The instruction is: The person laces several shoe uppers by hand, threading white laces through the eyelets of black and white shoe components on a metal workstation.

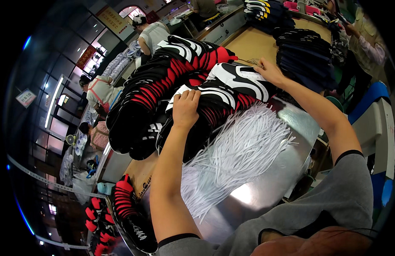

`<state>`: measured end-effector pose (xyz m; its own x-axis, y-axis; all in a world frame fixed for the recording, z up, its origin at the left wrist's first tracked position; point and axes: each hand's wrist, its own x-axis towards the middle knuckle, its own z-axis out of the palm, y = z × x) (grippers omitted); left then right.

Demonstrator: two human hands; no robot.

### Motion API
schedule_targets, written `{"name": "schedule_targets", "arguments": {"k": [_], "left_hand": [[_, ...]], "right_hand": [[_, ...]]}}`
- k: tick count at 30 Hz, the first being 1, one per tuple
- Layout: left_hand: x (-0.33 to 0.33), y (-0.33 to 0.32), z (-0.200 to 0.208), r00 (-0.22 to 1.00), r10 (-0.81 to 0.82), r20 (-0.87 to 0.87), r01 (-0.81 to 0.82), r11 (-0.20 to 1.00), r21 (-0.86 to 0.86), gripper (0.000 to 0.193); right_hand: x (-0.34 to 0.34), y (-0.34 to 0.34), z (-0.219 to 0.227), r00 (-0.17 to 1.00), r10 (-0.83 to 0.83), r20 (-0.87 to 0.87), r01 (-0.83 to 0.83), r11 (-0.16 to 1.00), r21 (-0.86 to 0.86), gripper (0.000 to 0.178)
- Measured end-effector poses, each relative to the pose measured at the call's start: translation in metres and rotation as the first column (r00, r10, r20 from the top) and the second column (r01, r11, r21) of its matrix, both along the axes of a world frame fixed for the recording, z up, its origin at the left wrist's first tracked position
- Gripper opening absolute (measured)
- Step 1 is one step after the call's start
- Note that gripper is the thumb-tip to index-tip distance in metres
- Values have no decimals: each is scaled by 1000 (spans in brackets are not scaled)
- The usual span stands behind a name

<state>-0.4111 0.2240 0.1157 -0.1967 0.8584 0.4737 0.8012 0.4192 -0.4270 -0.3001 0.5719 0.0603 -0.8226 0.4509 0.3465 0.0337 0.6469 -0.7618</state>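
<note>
Black-and-white shoe uppers with red linings lie stacked on the workbench. The fingers of my left hand are curled down over the edge of a shoe upper in the nearer stack. My right hand is at the far right end of a white-and-black shoe upper, its fingers bent against that end; the fingertips are partly hidden. A large spread bundle of white shoelaces lies just below the uppers, nearer to me.
A long row of red-lined uppers runs behind my hands. Dark stacked uppers stand at the back right. The bench's shiny metal top reaches toward me. More red-lined uppers sit lower left. Several people work nearby, one at right.
</note>
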Motion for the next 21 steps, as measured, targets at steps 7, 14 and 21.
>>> {"name": "schedule_targets", "arguments": {"k": [7,14,21], "left_hand": [[33,-5,48,999,-32,-27,34,994,104,48],[80,-45,108,979,44,-201,11,965,263,55],[163,-170,110,950,290,-116,-237,911,337,63]], "right_hand": [[16,10,35,974,-89,-207,91,996,-3,38],[46,2,138,883,163,-440,-156,986,51,25],[51,-153,183,812,361,-459,-395,918,23,13]]}}
